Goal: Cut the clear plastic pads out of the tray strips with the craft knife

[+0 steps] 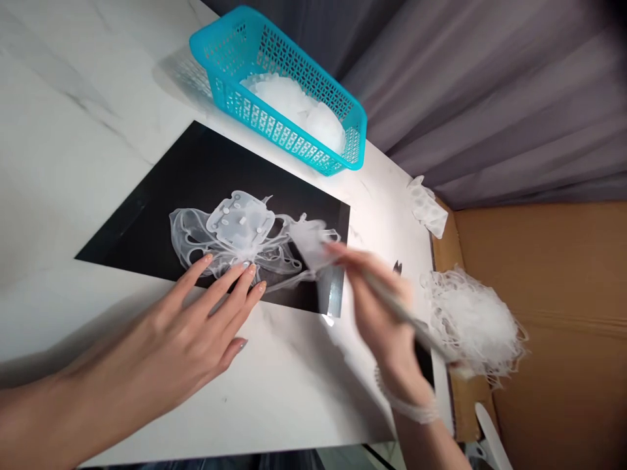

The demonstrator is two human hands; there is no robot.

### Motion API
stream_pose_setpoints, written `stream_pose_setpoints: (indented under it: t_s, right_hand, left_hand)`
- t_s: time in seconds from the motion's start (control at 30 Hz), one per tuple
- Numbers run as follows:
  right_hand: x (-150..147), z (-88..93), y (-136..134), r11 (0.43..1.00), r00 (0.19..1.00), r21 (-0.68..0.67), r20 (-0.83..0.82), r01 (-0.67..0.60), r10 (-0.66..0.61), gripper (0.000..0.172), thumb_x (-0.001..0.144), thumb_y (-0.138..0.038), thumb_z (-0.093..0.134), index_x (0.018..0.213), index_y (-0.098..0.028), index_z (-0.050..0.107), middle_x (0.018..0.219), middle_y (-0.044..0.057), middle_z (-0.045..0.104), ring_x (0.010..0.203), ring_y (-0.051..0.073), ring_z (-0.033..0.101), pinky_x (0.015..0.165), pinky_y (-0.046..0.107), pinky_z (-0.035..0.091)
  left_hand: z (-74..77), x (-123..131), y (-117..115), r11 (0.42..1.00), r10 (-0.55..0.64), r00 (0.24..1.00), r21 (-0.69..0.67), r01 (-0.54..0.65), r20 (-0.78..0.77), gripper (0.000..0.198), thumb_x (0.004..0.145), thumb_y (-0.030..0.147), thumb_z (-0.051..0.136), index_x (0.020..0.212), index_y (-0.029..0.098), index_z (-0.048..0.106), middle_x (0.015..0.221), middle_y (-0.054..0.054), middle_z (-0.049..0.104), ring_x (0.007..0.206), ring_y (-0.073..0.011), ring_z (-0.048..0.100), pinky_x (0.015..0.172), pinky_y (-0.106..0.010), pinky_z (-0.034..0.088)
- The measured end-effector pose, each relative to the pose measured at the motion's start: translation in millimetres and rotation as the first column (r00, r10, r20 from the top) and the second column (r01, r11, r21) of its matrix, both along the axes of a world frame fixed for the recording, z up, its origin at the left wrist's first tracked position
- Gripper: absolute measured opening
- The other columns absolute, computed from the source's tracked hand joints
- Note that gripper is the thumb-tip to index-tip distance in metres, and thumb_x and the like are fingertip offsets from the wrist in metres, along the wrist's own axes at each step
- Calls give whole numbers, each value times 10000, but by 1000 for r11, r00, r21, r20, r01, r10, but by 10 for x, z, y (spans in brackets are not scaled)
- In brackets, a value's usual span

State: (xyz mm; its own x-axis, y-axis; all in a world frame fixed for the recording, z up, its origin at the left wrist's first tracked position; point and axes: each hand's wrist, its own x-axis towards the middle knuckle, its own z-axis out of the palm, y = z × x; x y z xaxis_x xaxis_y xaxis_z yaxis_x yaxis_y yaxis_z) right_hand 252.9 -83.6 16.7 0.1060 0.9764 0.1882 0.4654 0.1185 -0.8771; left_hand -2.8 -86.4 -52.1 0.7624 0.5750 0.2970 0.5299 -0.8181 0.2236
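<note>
A translucent white moulded plastic piece (241,222) lies on a black sheet (206,156), with a block-like part in its middle and thin, web-like film around it. My left hand (196,326) rests flat with fingers spread, the fingertips pressing on the near edge of the film. At the right end of the piece, my right hand (375,294) is smeared by motion. It is closed around a long, slim, pen-like tool (392,303) whose tip is too blurred to make out. Under the right fingertips a flap of film (311,241) stands up, also blurred.
A blue perforated basket (294,140) with white translucent pieces stands behind the sheet. To the right, a tangle of white stringy scraps (477,326) sits by a cardboard box (548,274). A crumpled whitish piece (427,205) lies at the table's (294,398) right edge. Grey curtain (465,98) hangs behind.
</note>
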Motion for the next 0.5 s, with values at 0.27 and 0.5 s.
stream_pose_setpoints:
  t_s: [0.27, 0.5]
  right_hand:
    - [887, -62, 114, 860, 610, -428, -613, 279, -503, 348, 669, -110, 819, 980, -234, 723, 678, -73, 704, 671, 96, 697, 811, 263, 589]
    - [456, 91, -34, 941, 739, -304, -597, 151, -312, 276, 809, -219, 769, 1072, -285, 715, 791, -60, 748, 831, 135, 734, 862, 309, 573]
  left_hand:
    - [-65, 0, -2, 1000, 2, 1000, 13, -2, 14, 652, 1022, 355, 456, 1587, 96, 258, 1553, -192, 427, 1450, -355, 396, 1255, -593, 135]
    - [188, 38, 161, 999, -40, 999, 8, 40, 34, 432, 984, 262, 448, 1358, 121, 613, 1405, -203, 598, 1356, -393, 500, 1190, -671, 197]
